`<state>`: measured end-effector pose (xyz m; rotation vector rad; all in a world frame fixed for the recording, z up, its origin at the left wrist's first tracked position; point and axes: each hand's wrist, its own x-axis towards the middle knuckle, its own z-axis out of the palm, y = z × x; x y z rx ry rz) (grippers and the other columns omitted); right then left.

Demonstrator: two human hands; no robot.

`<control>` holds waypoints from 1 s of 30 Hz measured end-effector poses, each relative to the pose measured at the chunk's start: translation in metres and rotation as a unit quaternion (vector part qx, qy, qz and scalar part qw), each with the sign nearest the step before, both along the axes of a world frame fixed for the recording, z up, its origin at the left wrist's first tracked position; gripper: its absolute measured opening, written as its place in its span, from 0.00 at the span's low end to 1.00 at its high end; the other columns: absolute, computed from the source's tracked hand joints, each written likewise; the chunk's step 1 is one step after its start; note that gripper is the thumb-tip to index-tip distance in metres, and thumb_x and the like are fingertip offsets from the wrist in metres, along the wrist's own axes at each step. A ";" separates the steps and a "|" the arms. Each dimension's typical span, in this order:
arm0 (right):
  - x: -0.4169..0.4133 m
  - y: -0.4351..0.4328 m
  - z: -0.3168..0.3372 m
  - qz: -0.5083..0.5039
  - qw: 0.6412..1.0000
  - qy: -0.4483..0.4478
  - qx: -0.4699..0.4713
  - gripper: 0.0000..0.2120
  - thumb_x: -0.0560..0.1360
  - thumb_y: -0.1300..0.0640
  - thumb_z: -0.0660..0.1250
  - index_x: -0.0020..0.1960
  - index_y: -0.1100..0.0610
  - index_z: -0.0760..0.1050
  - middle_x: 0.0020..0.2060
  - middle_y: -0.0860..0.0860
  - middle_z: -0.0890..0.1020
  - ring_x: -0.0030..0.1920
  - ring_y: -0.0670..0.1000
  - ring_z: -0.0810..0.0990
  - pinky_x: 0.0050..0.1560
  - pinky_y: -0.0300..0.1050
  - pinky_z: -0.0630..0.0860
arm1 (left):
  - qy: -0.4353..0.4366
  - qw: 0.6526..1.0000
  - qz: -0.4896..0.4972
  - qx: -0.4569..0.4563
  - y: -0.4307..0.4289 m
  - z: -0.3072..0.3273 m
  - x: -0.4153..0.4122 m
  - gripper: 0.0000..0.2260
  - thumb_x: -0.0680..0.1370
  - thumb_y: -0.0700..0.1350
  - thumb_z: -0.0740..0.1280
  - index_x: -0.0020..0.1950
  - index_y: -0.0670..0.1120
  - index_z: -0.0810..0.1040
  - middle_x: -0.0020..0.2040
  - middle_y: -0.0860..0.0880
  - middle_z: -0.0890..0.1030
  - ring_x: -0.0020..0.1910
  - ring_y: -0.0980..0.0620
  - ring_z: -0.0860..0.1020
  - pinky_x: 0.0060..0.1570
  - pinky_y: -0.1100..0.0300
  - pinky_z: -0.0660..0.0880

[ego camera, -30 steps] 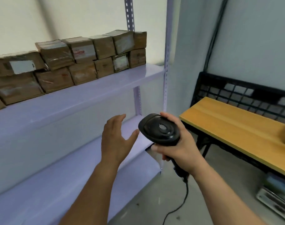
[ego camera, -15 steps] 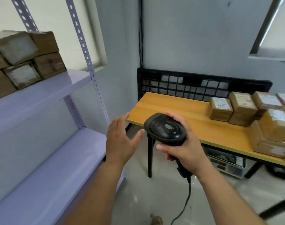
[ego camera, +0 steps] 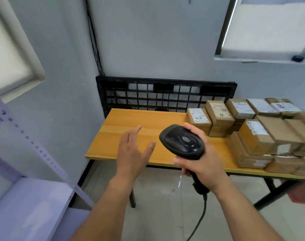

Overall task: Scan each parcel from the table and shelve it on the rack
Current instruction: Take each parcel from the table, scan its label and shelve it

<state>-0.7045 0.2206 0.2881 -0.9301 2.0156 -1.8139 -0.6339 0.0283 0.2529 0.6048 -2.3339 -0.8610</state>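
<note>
My right hand [ego camera: 202, 162] grips the handle of a black barcode scanner [ego camera: 182, 142], its head pointing away from me over the wooden table [ego camera: 125, 129]. My left hand [ego camera: 132, 152] hovers empty, fingers spread, above the table's near left part. Several brown cardboard parcels [ego camera: 256, 134] with white labels are stacked on the table's right half; the nearest small one [ego camera: 198, 120] sits just beyond the scanner. The pale purple rack [ego camera: 26, 202] shows at the lower left, only one bare shelf and a post in view.
A black plastic grid pallet [ego camera: 165, 94] leans against the wall behind the table. The scanner's cable [ego camera: 201, 218] hangs toward the tiled floor. A reddish blurred object [ego camera: 301, 193] is at the right edge. Windows are at upper left and upper right.
The view has swung right, away from the rack's filled shelf to the table and its parcels. Both hands kept their pose, now over the table instead of in front of the rack.
</note>
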 end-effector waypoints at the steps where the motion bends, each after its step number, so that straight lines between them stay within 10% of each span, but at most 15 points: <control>1: -0.009 -0.001 -0.002 -0.009 1.000 -0.003 0.002 0.41 0.65 0.67 0.79 0.69 0.39 0.67 0.59 0.50 0.79 0.33 0.50 0.82 0.29 0.46 0.79 | 0.000 1.000 -0.007 0.003 -0.004 -0.002 -0.012 0.27 0.76 0.54 0.69 0.73 0.48 0.67 0.64 0.50 0.71 0.64 0.52 0.68 0.62 0.60 0.64; 30: -0.257 0.052 -0.044 -0.125 0.992 -0.020 0.019 0.41 0.67 0.66 0.78 0.64 0.29 0.68 0.60 0.52 0.76 0.32 0.56 0.82 0.33 0.47 0.81 | -0.133 0.983 -0.100 0.079 0.023 -0.066 -0.289 0.25 0.81 0.55 0.61 0.77 0.49 0.61 0.71 0.49 0.68 0.69 0.50 0.67 0.66 0.48 0.69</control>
